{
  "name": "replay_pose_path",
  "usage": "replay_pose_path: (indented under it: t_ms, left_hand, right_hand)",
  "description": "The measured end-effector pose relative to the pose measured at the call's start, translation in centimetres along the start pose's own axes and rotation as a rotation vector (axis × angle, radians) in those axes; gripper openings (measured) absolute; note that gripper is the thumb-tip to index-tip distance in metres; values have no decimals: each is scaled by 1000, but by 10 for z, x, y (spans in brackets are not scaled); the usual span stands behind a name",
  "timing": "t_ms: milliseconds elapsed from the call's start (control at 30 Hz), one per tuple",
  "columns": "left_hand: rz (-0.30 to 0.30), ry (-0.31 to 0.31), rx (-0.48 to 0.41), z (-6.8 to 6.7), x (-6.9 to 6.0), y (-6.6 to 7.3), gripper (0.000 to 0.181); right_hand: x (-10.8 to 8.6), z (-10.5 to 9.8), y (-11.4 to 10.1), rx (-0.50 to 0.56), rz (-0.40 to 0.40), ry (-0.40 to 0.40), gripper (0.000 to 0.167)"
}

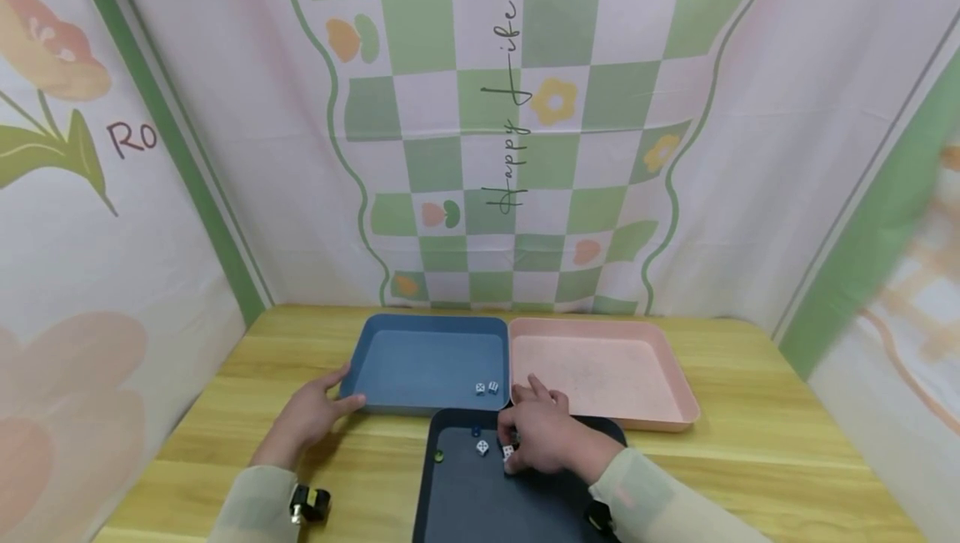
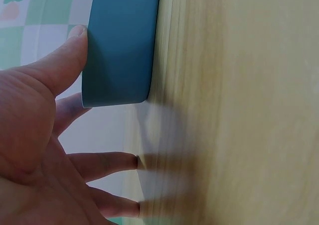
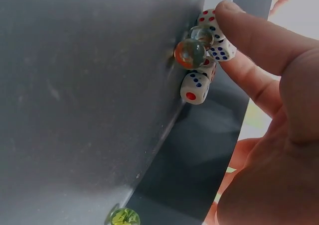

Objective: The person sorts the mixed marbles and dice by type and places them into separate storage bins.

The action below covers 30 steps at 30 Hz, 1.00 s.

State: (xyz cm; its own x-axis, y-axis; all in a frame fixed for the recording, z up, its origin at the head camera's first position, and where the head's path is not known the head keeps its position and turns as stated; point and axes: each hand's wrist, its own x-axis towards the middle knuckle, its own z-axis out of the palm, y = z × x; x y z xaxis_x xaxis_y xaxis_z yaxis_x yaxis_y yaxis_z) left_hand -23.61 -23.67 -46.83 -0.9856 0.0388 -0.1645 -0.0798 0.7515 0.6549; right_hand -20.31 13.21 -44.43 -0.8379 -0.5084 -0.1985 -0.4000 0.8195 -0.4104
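Observation:
My left hand (image 1: 309, 412) rests at the front left corner of the blue tray (image 1: 431, 324). Its thumb lies against the rim and the other fingers are spread straight, as the left wrist view shows. Inside the dark tray (image 1: 480, 510), my right hand (image 1: 545, 434) pinches a white die (image 3: 223, 51) between thumb and forefinger near the far wall. Touching that die is a cluster of more dice, with a red-spotted die (image 3: 207, 19) above and another die (image 3: 195, 88) below. Glass marbles, one an orange-tinted marble (image 3: 190, 54), sit against them.
Two white dice (image 1: 486, 388) lie in the blue tray's front right. A pink tray (image 1: 660, 376) stands to its right. The dark tray also holds a lone die (image 1: 482, 447), a green marble (image 1: 438, 456) and a blue marble (image 1: 476, 431). All stand on a wooden table (image 1: 772, 434).

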Motion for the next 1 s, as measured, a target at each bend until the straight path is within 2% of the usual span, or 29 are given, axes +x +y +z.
replay_pose_path:
  t_ms: [333, 467, 667, 1000]
  left_hand:
    - [5, -3, 8, -2, -3, 3, 79]
    - [0, -2, 8, -1, -3, 4, 78]
    - [-22, -3, -4, -1, -1, 3, 78]
    - [-12, -7, 0, -1, -1, 1, 80]
  right_hand:
    - [1, -1, -1, -2, 27, -11, 27]
    - [-1, -1, 0, 0, 9, -12, 23]
    - [-6, -1, 1, -5, -16, -10, 31]
    - [-6, 2, 0, -18, -26, 6, 20]
